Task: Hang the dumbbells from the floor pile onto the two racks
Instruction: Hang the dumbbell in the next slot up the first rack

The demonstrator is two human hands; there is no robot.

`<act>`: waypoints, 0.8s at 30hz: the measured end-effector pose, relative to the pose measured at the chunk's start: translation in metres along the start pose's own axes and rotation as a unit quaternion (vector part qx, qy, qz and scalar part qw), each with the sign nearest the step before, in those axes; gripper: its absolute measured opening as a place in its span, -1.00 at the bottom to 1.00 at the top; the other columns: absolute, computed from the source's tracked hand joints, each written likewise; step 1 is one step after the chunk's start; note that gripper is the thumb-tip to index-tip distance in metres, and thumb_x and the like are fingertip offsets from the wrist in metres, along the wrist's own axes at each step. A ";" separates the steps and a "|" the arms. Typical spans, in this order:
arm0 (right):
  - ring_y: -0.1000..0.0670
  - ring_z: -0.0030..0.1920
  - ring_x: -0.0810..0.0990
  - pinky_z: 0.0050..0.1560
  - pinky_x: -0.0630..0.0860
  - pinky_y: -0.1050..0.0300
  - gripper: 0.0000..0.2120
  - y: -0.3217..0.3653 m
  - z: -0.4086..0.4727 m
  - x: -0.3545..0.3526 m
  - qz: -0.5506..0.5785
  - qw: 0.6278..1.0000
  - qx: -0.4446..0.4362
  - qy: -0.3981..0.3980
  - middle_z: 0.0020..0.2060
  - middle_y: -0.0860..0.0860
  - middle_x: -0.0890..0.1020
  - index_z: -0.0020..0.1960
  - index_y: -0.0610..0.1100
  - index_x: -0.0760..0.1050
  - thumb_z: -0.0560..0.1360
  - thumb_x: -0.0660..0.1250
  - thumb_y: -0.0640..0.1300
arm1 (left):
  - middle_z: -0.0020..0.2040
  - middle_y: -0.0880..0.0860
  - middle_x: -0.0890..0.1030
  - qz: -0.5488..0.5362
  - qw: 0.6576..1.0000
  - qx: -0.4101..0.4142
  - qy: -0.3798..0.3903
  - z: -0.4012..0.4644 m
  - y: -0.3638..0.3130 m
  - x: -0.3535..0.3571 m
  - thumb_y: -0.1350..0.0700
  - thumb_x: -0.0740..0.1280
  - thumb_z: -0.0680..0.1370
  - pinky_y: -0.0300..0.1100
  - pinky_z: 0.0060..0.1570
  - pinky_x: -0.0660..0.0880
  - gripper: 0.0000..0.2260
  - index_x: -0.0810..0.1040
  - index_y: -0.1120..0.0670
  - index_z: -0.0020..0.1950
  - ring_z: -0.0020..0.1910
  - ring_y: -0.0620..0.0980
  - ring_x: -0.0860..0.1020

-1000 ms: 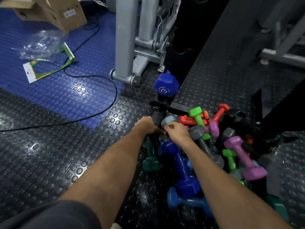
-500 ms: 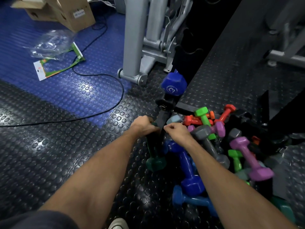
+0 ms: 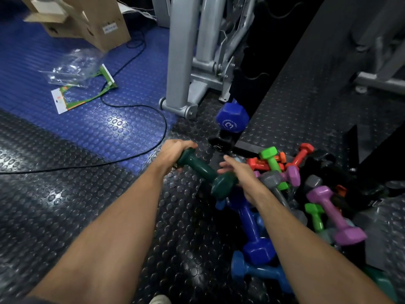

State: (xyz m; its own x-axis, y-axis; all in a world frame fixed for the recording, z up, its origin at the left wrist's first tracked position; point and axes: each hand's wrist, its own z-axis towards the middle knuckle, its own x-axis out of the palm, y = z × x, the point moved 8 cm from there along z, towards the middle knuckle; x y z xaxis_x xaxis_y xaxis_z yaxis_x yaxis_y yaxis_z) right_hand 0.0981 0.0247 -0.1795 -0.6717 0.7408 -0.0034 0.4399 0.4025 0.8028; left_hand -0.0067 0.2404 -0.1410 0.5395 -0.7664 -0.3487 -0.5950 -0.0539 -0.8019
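Observation:
My left hand (image 3: 175,151) grips one end of a dark green dumbbell (image 3: 208,174), lifted clear of the studded floor and tilted down to the right. My right hand (image 3: 238,172) hovers over the pile with fingers spread, just behind the green dumbbell's lower head. The floor pile (image 3: 291,194) holds several dumbbells: blue, purple, grey, bright green, orange, red. A blue dumbbell marked 3 (image 3: 231,119) hangs on a dark rack (image 3: 247,84) above a black one (image 3: 219,143).
A grey machine frame (image 3: 179,62) stands just left of the rack. A black cable (image 3: 131,106) loops over the blue floor. A cardboard box (image 3: 87,16) and plastic packaging (image 3: 74,69) lie at the far left. My shoe tip (image 3: 160,300) shows at the bottom edge.
My left hand has pulled the dark green dumbbell up out of the pile and swung it leftward. My right hand has let go of what it pinched and opened its fingers.

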 end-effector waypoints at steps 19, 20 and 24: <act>-0.16 -0.13 0.66 -0.09 0.63 -0.40 -0.84 0.063 -0.040 -0.086 0.127 0.969 -0.136 -0.162 -0.20 -0.06 0.66 -0.09 -0.06 0.68 0.43 0.52 0.02 | -0.10 0.15 0.63 -0.210 0.964 -0.139 0.089 -0.048 -0.022 0.081 -0.11 0.42 0.57 0.20 0.15 0.63 -0.68 0.51 0.11 0.14 -0.19 0.09 0.61; -0.15 -0.16 0.65 -0.17 0.65 -0.31 -0.84 0.068 -0.044 -0.088 0.125 0.970 -0.134 -0.162 -0.18 -0.08 0.65 -0.07 -0.10 0.68 0.45 0.52 -0.01 | -0.11 0.15 0.63 -0.218 0.960 -0.144 0.098 -0.055 -0.023 0.082 -0.10 0.41 0.58 0.20 0.17 0.61 -0.69 0.52 0.11 0.14 -0.20 0.09 0.61; 0.02 -0.33 0.62 -0.37 0.55 0.08 -0.81 0.097 -0.062 -0.095 0.098 0.972 -0.149 -0.153 -0.23 -0.06 0.62 -0.03 -0.17 0.65 0.49 0.49 -0.05 | -0.07 0.17 0.66 -0.271 0.942 -0.149 0.132 -0.077 -0.035 0.085 -0.07 0.46 0.53 0.07 -0.06 0.63 -0.66 0.57 0.13 0.15 -0.11 0.14 0.62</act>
State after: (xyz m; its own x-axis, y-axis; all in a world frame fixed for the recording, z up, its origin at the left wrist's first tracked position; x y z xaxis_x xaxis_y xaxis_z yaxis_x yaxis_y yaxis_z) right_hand 0.1678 -0.0401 -0.0647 -0.3631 0.9314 0.0263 0.3194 0.0979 0.9425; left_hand 0.0138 0.1275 -0.1055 0.6679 -0.7053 0.2375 -0.4372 -0.6301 -0.6417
